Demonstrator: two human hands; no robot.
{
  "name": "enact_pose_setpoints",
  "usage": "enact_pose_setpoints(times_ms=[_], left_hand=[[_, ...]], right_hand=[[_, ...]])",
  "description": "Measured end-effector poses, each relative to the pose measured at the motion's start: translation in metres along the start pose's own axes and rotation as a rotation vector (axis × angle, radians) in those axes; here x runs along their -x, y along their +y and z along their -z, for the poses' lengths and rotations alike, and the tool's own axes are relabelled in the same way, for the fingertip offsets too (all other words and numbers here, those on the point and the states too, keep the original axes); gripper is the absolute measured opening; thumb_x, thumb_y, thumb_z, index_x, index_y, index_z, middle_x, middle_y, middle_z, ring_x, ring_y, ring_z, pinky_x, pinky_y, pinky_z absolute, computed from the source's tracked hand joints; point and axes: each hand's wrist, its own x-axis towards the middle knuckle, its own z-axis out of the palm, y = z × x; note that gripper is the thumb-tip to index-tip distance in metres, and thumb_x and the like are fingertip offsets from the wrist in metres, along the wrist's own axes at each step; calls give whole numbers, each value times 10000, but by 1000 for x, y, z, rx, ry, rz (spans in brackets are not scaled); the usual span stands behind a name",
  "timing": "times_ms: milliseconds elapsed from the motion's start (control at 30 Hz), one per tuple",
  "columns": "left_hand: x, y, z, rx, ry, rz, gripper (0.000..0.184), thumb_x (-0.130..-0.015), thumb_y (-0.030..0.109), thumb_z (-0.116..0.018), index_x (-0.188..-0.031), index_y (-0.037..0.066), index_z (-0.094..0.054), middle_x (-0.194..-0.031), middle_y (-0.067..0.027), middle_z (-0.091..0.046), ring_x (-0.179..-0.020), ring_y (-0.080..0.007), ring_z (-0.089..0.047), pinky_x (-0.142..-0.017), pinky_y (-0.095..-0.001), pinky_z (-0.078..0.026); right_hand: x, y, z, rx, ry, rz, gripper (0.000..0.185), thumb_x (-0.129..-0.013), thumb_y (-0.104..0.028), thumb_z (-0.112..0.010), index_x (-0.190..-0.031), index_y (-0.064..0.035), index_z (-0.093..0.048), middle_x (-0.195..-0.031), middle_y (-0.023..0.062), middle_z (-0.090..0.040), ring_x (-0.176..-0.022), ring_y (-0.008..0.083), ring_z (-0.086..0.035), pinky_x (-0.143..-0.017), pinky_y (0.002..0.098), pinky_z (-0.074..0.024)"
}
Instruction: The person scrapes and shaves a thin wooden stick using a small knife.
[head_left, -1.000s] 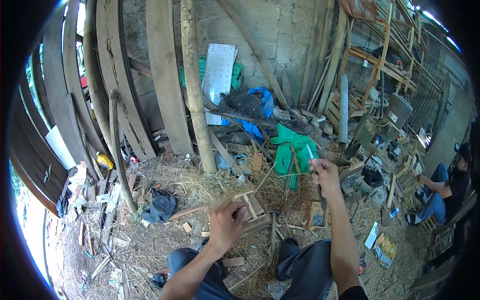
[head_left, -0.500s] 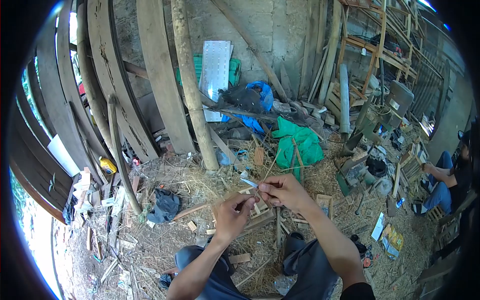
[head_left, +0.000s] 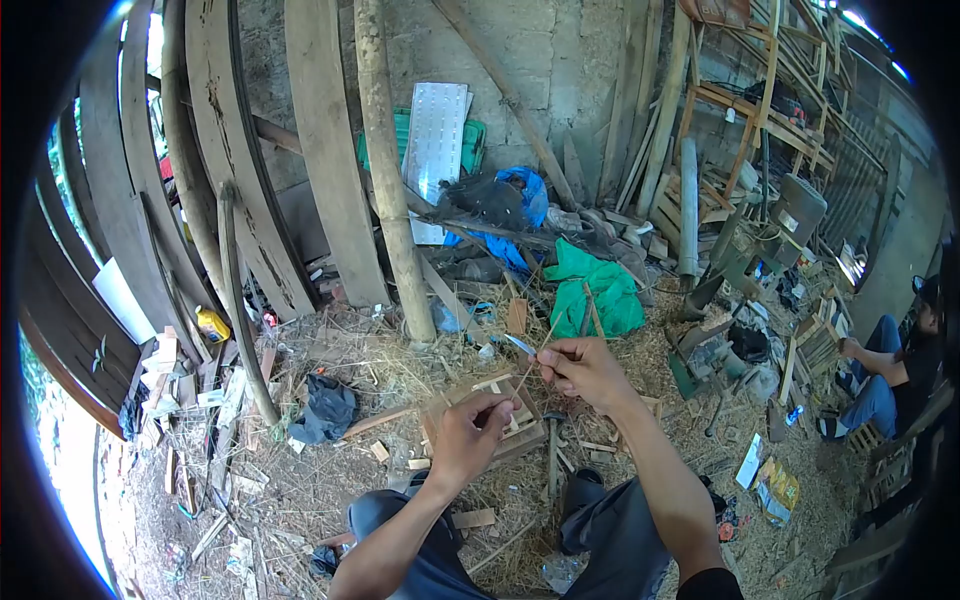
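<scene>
My right hand (head_left: pixel 588 376) is closed around a small knife; its pale blade (head_left: pixel 520 345) points up and left, and the handle is hidden in my fingers. My left hand (head_left: pixel 468 437) pinches the lower end of a thin wooden stick (head_left: pixel 523 379). The stick slants up and right past the knife and my right fingertips; whether the blade touches it I cannot tell. Below both hands, between my knees, a small slatted wooden frame (head_left: pixel 532 432) sits partly hidden. A hammer-like tool (head_left: pixel 553 455) stands beside it.
Wood scraps and straw litter the ground. A green plastic sheet (head_left: pixel 598 290) lies ahead, near a wooden post (head_left: pixel 397 200). A black plastic bag (head_left: pixel 326 410) and yellow bottle (head_left: pixel 212 324) are on the left. Another person (head_left: pixel 888 375) sits at the far right.
My right hand with the knife has shifted slightly right and up along the stick, away from my left hand. More of the stick shows between them.
</scene>
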Motion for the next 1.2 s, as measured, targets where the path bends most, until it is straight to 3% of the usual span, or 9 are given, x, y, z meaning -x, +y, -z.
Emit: enact_pose_setpoints(times_ms=[167,233,333,400,533,667,867,967,1200], left_hand=[[2,-3,1,-32,1,-50,159,-909,121,-590,-971,-4,-666,-755,-44,-624,-658,-78,-556,-611,-236,-462],[5,-6,4,-39,-13,-88,159,-920,143,-584,-965,16,-670,-727,-12,-593,-640,-60,-533,-597,-222,-460],[10,-4,9,-17,-21,-90,172,-929,157,-576,-972,14,-661,-756,-15,-596,-659,-60,-532,-597,-224,-460],[10,-3,12,33,-53,26,160,-916,113,-575,-979,-6,-662,-750,-53,-628,-666,-82,-554,-622,-244,-450],[7,-6,8,31,-115,42,188,-945,166,-552,-996,12,-646,-815,-24,-614,-698,-68,-548,-612,-231,-481],[5,-2,-1,38,-74,16,181,-941,135,-548,-991,-2,-656,-723,-23,-588,-659,-69,-528,-601,-230,-430],[3,-2,0,140,-141,62,199,-952,154,-538,-1013,-4,-643,-743,-15,-581,-664,-62,-520,-589,-218,-433],[3,3,-2,149,-150,74,200,-954,166,-538,-997,-2,-639,-756,-8,-576,-672,-57,-514,-588,-213,-434],[2,1,-1,129,-145,67,194,-950,147,-541,-994,-5,-653,-728,-1,-562,-629,-52,-493,-563,-214,-417]], right_hand=[[-8,6,12,7,35,4,179,-910,-137,-605,-942,31,-656,-696,10,-586,-469,18,-358,-407,183,-254],[-14,10,39,1,276,124,216,-912,-170,-604,-960,36,-648,-693,-1,-557,-472,21,-359,-401,182,-247],[-12,6,88,-98,446,135,253,-911,-200,-602,-1020,27,-628,-703,-9,-531,-475,24,-363,-403,186,-253],[-7,8,85,-122,358,151,268,-913,-209,-600,-1047,23,-615,-709,-9,-527,-478,25,-365,-406,187,-256],[13,-11,32,-195,134,93,263,-921,-178,-586,-1082,31,-587,-728,3,-539,-481,29,-361,-418,189,-266],[10,-5,16,-136,-68,73,216,-930,-135,-568,-1053,40,-593,-721,17,-557,-485,30,-374,-419,192,-271],[9,-6,16,-116,-10,-27,183,-925,-135,-582,-951,40,-628,-699,18,-570,-473,27,-377,-410,192,-263],[5,-3,18,-126,22,27,190,-913,-149,-604,-930,38,-634,-697,18,-575,-466,27,-373,-407,193,-258],[2,-5,23,56,64,15,207,-915,-133,-591,-1007,46,-636,-684,17,-575,-470,28,-389,-406,182,-268]])
